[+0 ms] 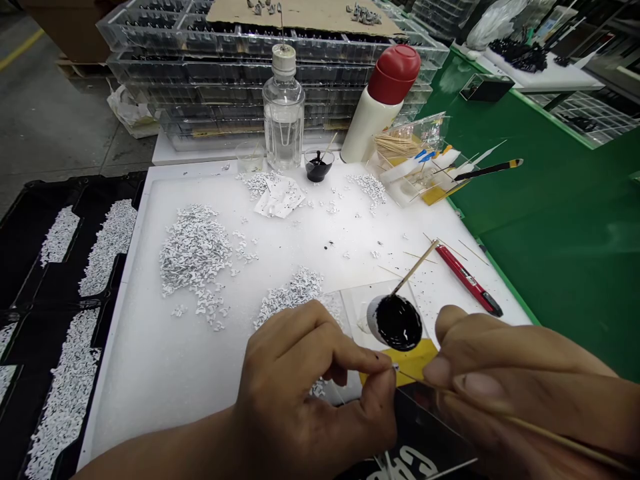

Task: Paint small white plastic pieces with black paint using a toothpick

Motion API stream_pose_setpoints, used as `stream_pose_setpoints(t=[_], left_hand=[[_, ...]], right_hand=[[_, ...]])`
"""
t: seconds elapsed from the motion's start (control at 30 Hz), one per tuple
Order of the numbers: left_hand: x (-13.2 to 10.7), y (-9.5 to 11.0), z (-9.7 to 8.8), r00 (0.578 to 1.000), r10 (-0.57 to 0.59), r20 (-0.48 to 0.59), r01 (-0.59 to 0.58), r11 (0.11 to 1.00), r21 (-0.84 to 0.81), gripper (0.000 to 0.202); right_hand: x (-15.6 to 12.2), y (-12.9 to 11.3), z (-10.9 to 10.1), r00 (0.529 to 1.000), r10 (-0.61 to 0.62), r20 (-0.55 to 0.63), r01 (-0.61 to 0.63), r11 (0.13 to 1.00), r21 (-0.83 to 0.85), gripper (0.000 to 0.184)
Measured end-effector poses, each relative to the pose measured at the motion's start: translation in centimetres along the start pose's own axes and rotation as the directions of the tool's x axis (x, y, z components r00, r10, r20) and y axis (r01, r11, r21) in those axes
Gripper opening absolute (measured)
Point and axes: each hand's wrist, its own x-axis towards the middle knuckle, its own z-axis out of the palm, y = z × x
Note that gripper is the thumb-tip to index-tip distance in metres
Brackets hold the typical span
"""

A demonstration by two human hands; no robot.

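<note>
Pinched between the thumb and forefinger of my left hand [315,380] is a tiny white piece [395,367], mostly covered by the fingertips. My right hand [520,387] grips a thin wooden stick [560,437] like a pen, its fine tip close to the piece; whether they touch I cannot tell. Just beyond my fingers, a small cup of black paint [399,323] tilts toward me, with a wooden stick [415,267] leaning out of it. A heap of small white pieces [293,290] lies behind my left hand, and a larger heap [195,250] sits farther left.
A red utility knife [469,280] lies at the right. Farther back stand a clear bottle [283,120], a small black-stained bowl [319,167], a red-capped flask [380,100] and a box of toothpicks and brushes [415,167]. Stacked clear trays [200,93] rise behind; black trays [30,267] flank the left.
</note>
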Motion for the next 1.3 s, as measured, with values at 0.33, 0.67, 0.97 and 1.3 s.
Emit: stream_pose_setpoints(t=[0.33, 0.67, 0.97, 1.3], left_hand=[[0.0, 0.0, 0.2, 1.000, 0.004, -0.007, -0.004, 1.000, 0.022, 0.016], [0.1, 0.1, 0.2, 1.000, 0.013, -0.026, -0.012, 0.999, 0.032, 0.017], [0.0, 0.1, 0.3, 0.999, 0.012, -0.030, -0.011, 1.000, 0.027, 0.016], [-0.1, -0.1, 0.2, 1.000, -0.002, -0.024, 0.002, 1.000, -0.004, 0.013]], right_hand=[[-0.5, -0.1, 1.2, 0.989, 0.043, -0.141, -0.047, 0.999, -0.026, 0.029], [0.8, 0.2, 0.0, 0.996, -0.044, 0.077, 0.056, 0.985, -0.165, 0.025], [0.4, 0.6, -0.3, 0.994, -0.033, 0.103, 0.050, 0.985, -0.167, 0.032], [-0.2, 0.2, -0.3, 1.000, -0.011, -0.001, 0.011, 0.999, -0.040, 0.022]])
